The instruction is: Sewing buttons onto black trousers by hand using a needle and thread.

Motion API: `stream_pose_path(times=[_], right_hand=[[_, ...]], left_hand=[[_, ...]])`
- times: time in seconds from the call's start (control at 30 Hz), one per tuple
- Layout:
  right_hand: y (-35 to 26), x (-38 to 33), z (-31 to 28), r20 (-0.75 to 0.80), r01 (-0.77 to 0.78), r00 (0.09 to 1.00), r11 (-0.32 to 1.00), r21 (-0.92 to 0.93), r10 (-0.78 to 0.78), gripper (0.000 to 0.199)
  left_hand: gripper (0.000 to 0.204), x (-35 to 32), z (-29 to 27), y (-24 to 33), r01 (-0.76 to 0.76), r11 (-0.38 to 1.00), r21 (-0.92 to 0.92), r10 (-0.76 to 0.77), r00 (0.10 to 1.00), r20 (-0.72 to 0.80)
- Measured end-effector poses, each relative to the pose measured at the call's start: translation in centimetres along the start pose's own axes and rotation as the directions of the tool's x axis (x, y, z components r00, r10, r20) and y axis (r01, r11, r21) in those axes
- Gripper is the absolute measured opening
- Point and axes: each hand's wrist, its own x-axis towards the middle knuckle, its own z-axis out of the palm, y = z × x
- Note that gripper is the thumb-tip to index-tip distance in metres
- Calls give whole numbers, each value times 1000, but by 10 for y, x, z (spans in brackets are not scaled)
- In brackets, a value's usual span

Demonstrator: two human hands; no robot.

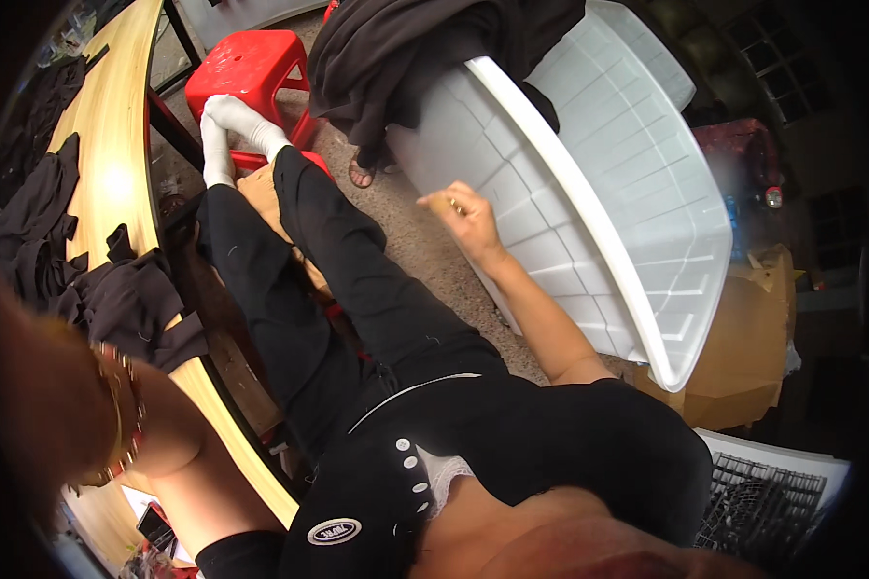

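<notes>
My left hand (29,386) is raised close to the camera at the left edge, dark and blurred, with a beaded bracelet (121,410) at its wrist. Its fingers cannot be made out. To the right of my legs, my right hand (471,232) hovers beside a large white plastic tub (541,193). Its fingers are curled in, with a gold ring showing; whatever they might hold is too small to tell. Dark cloth (406,58) is heaped over the tub's far end. Black fabric pieces (130,299) lie on the wooden table (116,164) at my left.
My white-socked feet (237,125) rest on a red plastic stool (251,72). A sandalled foot (361,172) of another person shows near the tub. Behind the tub stands a cardboard box (743,338). A dark wire grid (758,502) is at the lower right.
</notes>
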Motion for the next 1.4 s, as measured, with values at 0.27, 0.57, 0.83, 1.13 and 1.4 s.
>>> stream_pose_path(times=[0.27, 0.57, 0.83, 1.13, 1.4], right_hand=[[69, 91, 0, -209, -88, 963, 928, 362, 172, 54], [83, 199, -1, -219, 43, 973, 873, 486, 74, 53], [44, 237, 11, -160, 63, 987, 874, 482, 17, 46], [29, 201, -3, -278, -55, 920, 792, 607, 277, 39], [-27, 199, -84, -373, 41, 924, 951, 307, 81, 36]], left_hand=[[56, 28, 107, -94, 507, 801, -317, -408, 851, 330], [99, 27, 258, -210, 736, 605, -304, -524, 656, 543], [70, -14, 329, -286, 785, 415, -459, -290, 593, 751], [53, -11, 258, -190, 906, 71, -418, -208, 424, 882], [37, -21, 259, -172, 754, 500, -427, -329, 621, 711]])
